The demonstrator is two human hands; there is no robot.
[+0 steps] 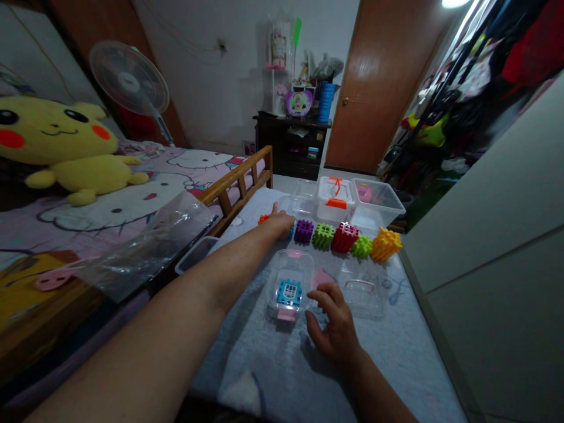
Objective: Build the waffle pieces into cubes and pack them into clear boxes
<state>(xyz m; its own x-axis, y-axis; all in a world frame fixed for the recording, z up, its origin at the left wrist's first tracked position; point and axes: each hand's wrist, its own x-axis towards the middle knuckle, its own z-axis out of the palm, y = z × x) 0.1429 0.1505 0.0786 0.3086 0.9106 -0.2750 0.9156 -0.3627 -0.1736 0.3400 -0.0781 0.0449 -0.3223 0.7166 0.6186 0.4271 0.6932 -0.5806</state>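
Note:
My left hand (pixel 281 224) reaches to the far side of the bed-like surface, over a blue toy block (pixel 290 232). One digit sticks up, but most of its fingers are hidden behind the hand. An orange block (pixel 263 219) peeks out on its left. Close to me stands a clear plastic box (pixel 273 270) with pink clasps, and a flat blue notched piece (pixel 289 292) lies in it. Beside that box's right edge, my right hand (pixel 331 322) has its fingers apart and curved, holding nothing.
Purple (pixel 304 232), green (pixel 323 236), red (pixel 345 238) and yellow (pixel 386 244) block stacks line up rightward. A clear lid with handle (pixel 361 291) lies right. Behind are an orange-latched box (pixel 335 200) and an open clear bin (pixel 379 202). A wooden rail (pixel 238 179) borders the left.

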